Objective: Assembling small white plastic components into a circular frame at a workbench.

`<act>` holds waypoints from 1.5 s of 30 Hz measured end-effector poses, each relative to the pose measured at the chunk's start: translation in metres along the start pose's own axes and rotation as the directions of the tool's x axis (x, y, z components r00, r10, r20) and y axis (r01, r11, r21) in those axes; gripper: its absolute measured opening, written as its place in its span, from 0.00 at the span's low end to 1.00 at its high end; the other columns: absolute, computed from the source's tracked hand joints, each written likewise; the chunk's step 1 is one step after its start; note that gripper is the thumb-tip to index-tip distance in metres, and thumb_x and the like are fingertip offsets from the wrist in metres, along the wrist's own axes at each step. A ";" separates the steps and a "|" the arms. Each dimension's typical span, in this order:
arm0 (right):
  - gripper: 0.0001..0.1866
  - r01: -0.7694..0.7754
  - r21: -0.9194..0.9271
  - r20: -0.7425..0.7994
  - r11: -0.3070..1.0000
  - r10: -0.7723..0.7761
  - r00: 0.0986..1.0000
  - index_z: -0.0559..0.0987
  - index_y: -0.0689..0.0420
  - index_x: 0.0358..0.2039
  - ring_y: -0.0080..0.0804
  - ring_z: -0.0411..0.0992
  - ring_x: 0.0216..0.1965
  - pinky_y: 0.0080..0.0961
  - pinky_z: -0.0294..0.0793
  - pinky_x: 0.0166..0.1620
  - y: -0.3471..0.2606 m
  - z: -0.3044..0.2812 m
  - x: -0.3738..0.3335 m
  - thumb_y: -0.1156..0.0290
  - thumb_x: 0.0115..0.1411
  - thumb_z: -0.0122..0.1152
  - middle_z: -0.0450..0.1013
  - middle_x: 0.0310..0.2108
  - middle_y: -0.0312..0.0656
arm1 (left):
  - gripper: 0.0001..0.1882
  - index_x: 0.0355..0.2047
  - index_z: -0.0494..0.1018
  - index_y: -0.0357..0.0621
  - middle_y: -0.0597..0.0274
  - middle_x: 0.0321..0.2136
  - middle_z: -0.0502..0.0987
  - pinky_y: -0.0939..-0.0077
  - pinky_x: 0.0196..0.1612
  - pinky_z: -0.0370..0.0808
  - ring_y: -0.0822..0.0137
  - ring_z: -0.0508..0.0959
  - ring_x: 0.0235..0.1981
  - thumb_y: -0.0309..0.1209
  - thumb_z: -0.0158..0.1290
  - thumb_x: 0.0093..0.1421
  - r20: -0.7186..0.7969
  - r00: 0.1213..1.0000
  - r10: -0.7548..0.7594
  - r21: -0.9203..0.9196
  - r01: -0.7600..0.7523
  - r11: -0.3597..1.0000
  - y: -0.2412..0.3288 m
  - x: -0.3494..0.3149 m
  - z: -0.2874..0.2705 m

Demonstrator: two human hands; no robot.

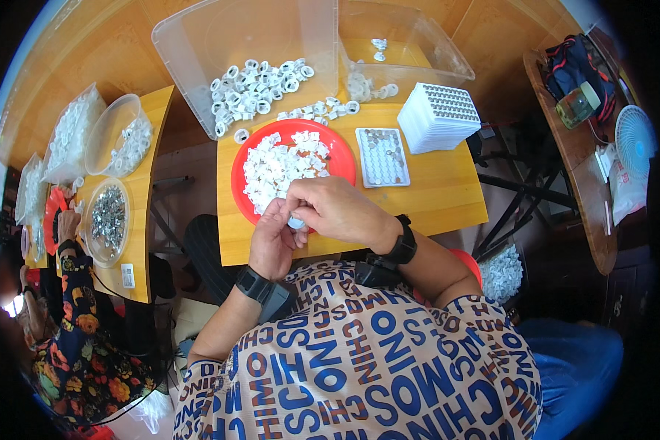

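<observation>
My left hand [273, 240] and my right hand [339, 209] meet over the near edge of a round red tray [350, 166]. Both are closed around a small whitish round plastic part [295, 222]. Fingers hide most of it, so its exact kind does not show. Just beyond, a heap of small white plastic pieces [282, 165] fills the tray. To the right of the tray lies a white tray with round pockets [383, 176], some of them holding small grey metallic pieces. Behind it stands a tall stack of white trays [425, 121], its top one full of dark pieces.
At the back a large clear bin [198, 59] holds white ring-shaped parts [260, 84], with more spilled in front. Another clear bin [447, 62] sits beside it. On the left table are a tub of metal pieces [108, 224] and a co-worker's hand [68, 224]. A fan [633, 139] stands far right.
</observation>
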State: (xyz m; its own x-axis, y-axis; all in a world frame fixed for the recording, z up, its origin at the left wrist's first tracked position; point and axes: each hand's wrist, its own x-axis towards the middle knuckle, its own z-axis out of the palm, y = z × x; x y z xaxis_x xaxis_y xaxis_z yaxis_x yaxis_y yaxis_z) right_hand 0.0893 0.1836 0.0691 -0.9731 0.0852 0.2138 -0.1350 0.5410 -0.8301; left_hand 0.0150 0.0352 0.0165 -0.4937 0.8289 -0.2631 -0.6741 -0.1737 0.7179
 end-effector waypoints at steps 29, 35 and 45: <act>0.07 -0.121 0.381 -0.211 0.917 0.213 0.954 0.72 0.63 0.35 0.18 0.73 0.25 0.16 0.71 0.28 0.011 0.017 -0.007 0.77 0.57 0.60 0.74 0.24 0.37 | 0.14 0.42 0.69 0.39 0.61 0.28 0.75 0.83 0.27 0.70 0.74 0.73 0.23 0.35 0.38 0.68 -0.069 0.994 0.090 0.230 -0.072 0.970 0.019 0.001 0.008; 0.07 -0.110 0.348 -0.217 0.931 0.194 0.957 0.72 0.63 0.33 0.18 0.72 0.24 0.17 0.71 0.27 0.014 0.011 -0.008 0.78 0.56 0.61 0.74 0.23 0.37 | 0.14 0.48 0.70 0.38 0.63 0.27 0.75 0.83 0.27 0.69 0.76 0.72 0.23 0.29 0.42 0.66 -0.051 0.993 0.103 0.352 -0.078 0.933 0.015 -0.001 0.008; 0.08 -0.078 0.358 -0.295 0.931 0.192 0.936 0.73 0.64 0.33 0.22 0.74 0.23 0.18 0.72 0.27 0.017 0.023 -0.008 0.75 0.56 0.61 0.75 0.23 0.40 | 0.10 0.44 0.67 0.42 0.69 0.25 0.72 0.89 0.24 0.65 0.82 0.69 0.23 0.23 0.43 0.62 -0.022 0.975 0.219 0.469 -0.184 0.864 0.019 -0.002 0.014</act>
State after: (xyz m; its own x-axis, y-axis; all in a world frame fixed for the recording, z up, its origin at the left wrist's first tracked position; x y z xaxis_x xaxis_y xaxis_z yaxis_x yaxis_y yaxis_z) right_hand 0.0901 0.1728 0.0412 -0.8818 0.4303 0.1930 -0.1167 0.1973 -0.9734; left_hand 0.0113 0.0375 0.0397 -0.6416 0.7586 -0.1132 -0.2341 -0.0531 0.9708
